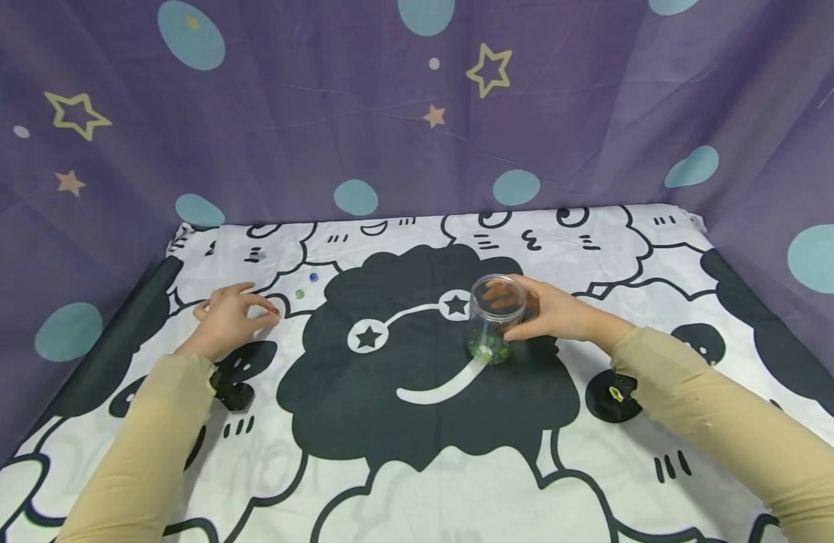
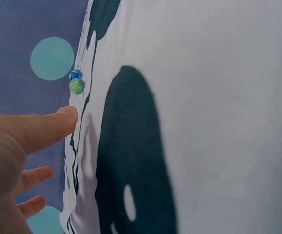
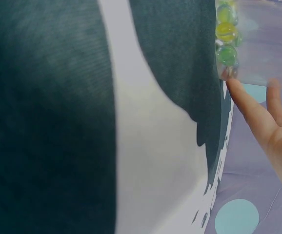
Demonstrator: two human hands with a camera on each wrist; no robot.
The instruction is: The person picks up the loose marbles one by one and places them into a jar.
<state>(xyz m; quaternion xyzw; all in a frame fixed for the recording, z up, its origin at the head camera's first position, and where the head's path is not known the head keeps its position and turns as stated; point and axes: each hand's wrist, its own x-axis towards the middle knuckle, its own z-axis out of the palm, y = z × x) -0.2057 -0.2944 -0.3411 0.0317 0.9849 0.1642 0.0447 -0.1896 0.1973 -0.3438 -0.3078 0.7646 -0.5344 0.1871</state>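
My left hand (image 1: 230,320) is over the left part of the cloth, its thumb and index finger pinching what looks like a small reddish marble at the tips. In the left wrist view the thumb (image 2: 46,127) covers that pinch. Just beyond the hand lie a green marble (image 1: 299,294) and a blue marble (image 1: 314,277), close together. My right hand (image 1: 549,308) grips a clear plastic jar (image 1: 496,309) from its right side, thumb in front and fingers behind. The jar is upright and lidless, with green and yellow marbles (image 3: 226,34) at its bottom.
A white cloth (image 1: 498,490) with black cartoon figures covers the table. Purple fabric (image 1: 288,128) with stars and teal spots hangs behind it and along both sides.
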